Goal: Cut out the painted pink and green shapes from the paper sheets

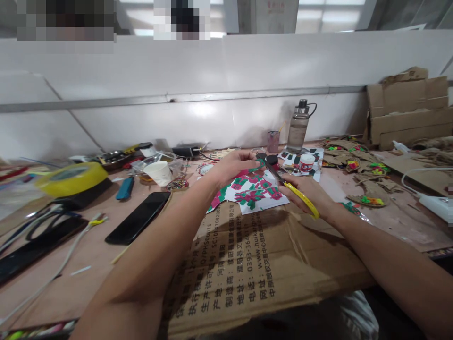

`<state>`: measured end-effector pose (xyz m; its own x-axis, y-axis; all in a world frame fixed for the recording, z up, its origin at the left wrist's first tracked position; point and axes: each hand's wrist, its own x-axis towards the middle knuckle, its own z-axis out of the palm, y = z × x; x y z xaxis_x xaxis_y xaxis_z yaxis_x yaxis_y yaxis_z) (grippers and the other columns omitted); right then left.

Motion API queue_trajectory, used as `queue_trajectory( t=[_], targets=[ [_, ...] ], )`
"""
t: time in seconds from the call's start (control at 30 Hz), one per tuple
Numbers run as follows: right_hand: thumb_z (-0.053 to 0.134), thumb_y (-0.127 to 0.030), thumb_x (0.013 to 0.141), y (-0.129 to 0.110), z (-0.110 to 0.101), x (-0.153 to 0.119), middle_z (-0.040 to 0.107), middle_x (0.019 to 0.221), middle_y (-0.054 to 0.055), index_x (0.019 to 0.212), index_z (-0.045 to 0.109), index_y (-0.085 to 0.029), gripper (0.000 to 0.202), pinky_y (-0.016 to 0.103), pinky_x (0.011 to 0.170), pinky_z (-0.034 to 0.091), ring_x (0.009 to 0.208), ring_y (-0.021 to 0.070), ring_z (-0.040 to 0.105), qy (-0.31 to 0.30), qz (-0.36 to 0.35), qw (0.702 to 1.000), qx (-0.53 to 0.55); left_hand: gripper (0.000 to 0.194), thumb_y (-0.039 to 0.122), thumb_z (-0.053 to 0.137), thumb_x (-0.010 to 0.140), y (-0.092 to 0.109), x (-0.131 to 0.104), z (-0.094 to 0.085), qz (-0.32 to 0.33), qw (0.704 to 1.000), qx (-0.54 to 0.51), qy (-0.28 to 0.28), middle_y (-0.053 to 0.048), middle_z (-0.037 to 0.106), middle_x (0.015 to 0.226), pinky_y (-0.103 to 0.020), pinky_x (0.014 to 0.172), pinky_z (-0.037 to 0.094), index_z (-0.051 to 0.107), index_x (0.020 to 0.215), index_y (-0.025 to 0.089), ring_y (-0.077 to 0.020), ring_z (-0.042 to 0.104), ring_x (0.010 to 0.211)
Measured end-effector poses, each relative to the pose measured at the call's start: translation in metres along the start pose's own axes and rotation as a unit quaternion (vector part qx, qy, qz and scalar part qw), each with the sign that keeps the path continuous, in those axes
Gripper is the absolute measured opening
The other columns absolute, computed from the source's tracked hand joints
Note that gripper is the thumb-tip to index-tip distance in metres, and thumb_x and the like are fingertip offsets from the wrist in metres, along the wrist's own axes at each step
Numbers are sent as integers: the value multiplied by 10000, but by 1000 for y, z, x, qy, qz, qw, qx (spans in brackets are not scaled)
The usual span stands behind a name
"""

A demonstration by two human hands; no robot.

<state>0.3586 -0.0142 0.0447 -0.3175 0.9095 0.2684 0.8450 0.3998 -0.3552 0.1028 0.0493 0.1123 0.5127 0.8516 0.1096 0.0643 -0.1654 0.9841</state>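
Yellow-handled scissors [302, 199] are gripped in my right hand [305, 191], their dark blades pointing up and left. My left hand [238, 166] pinches a small green painted piece [260, 164] close to the blade tips. Below both hands lie white paper sheets [262, 198] painted with pink and green shapes. They rest on the far part of a flattened cardboard sheet [283, 257] with printed black writing. Whether the blades touch the green piece is too small to tell.
A water bottle [297, 130], a stained cup [273, 141] and a small paint pot [306, 163] stand behind. To the left are a white paper cup [158, 173], a black phone [138, 218] and yellow tape [72, 178]. Decorated brown pieces [368, 200] lie right.
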Motion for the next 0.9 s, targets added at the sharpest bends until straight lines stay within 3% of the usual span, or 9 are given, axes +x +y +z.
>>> queue_trajectory(
  t=[0.33,0.53,0.77,0.83,0.9],
  targets=[
    [526,-634,1044,-2,-2,-1,810,1141,93,1323,728,-254,513,336,877,496,1009,294,719,3,-9,1000,7,159,323,887,733,-9,6,-15,6,998,60,-8,-41,713,705,-281,551,462,759,710,231,-157,602,604],
    [514,-671,1038,-7,-3,-1,802,1008,58,1176,750,-281,477,319,836,475,942,274,708,-15,-24,1000,2,153,344,888,715,-13,8,-25,18,996,82,-30,-53,766,764,-269,578,509,785,729,232,-175,665,654],
    [481,-671,1053,-9,-2,0,806,992,74,1107,784,-271,505,316,793,451,901,266,705,-14,-21,999,-28,196,247,931,643,11,-4,-31,-26,989,142,-27,-17,691,611,-264,509,450,737,625,229,-159,610,536],
    [484,-672,1050,-8,-3,1,816,1018,78,1144,796,-279,510,314,790,451,918,270,713,-21,-20,999,-40,216,198,947,615,19,-9,-41,-45,988,144,-33,-13,673,584,-263,487,420,733,623,222,-156,601,513],
    [521,-686,1024,-9,-3,1,823,1008,80,1162,807,-288,510,311,771,448,916,273,714,-31,-16,998,-47,233,177,959,603,25,-13,-54,-52,989,140,4,-21,691,607,-266,477,410,735,650,220,-158,609,512]
  ],
)
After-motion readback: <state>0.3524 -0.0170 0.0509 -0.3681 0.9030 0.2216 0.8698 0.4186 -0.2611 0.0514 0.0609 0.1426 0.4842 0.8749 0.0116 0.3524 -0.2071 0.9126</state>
